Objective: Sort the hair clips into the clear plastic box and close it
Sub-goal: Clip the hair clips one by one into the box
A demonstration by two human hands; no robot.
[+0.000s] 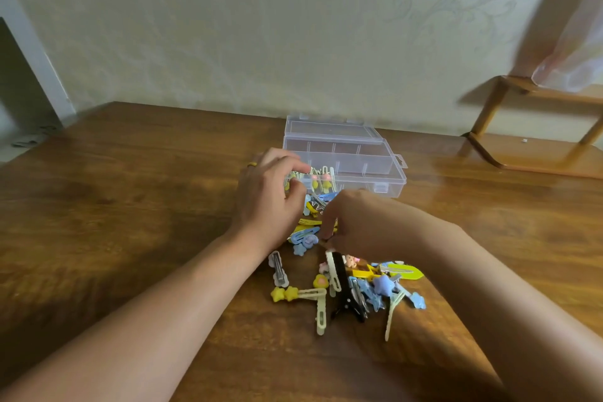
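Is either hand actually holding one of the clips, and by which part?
The right hand seems to pinch something small at its fingertips in the clip pile; which part is hidden. The left hand seems to hold nothing.

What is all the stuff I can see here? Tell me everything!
clear plastic box: one, see-through, lid open, at the back of the table, a few yellow clips in its front left compartments
hair clips: a loose pile, too many to count, yellow, blue, cream, black, grey and pink, on the table in front of the box
table: one, brown wood
small shelf: one, light wood, on the far right
plastic bag: one, pale, blurry, on the shelf
wall: cream, patterned, behind
ring: one, gold, on the left hand
left hand: at the box's front left corner, fingers curled
right hand: fingertips pinching into the pile
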